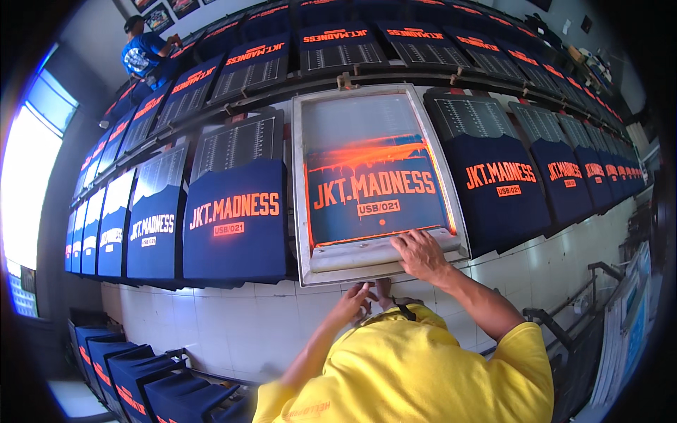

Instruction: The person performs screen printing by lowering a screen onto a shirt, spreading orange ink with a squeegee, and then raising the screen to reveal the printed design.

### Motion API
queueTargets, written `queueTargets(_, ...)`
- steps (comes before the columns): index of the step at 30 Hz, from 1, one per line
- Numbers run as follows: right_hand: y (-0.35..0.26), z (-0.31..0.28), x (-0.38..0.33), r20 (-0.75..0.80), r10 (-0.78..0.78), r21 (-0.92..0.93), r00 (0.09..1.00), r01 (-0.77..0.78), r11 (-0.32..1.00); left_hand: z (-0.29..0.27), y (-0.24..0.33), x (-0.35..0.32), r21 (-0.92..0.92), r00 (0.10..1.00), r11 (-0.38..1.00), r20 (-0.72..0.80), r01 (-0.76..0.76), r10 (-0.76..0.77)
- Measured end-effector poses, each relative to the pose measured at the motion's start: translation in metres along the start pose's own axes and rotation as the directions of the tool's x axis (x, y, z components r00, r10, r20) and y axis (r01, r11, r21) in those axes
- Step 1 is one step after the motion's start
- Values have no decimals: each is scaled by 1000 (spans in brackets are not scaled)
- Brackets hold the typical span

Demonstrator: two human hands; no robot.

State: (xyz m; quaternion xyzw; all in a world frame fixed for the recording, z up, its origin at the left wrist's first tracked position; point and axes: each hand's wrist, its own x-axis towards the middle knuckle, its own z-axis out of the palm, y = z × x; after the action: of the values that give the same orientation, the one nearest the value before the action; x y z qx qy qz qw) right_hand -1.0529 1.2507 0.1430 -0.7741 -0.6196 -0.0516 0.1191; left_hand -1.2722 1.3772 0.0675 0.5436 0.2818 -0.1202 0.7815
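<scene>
A metal-framed printing screen (299, 176) lies over a dark blue shirt panel straight in front of me. Orange ink is smeared across its mesh, and orange lettering shows through. Along the near end of the screen rests a metal squeegee (352, 255), with an orange line of ink at its edge. My right hand (421, 255) grips the right part of the squeegee, fingers bent over its top. Just below the near frame edge, my left hand (352, 303) is loosely curled with fingers apart. Nothing shows in it; whether it touches the frame is unclear.
Printed blue shirts on boards stand in rows to the left (233, 197) and right (493, 183). A rail (240, 106) runs behind the screen. More dark printed panels (141, 381) hang at lower left. Another person in blue (144, 53) stands at far left.
</scene>
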Motion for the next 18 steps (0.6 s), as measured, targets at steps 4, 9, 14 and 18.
queueTargets(4,7,1,1,9,-23,30,1000,23,999,12,-24,34,-116,989,985,-50,131,-137)
queueTargets(9,39,-6,35,-48,5,43,999,-3,999,22,-60,55,208,960,975,-245,-85,136)
queueTargets(14,106,8,109,-138,12,71,990,-2,997,27,-40,45,235,967,969,-219,-77,130)
queueTargets(18,139,14,163,-70,53,56,996,-49,997,25,-56,46,277,938,954,-288,-112,193)
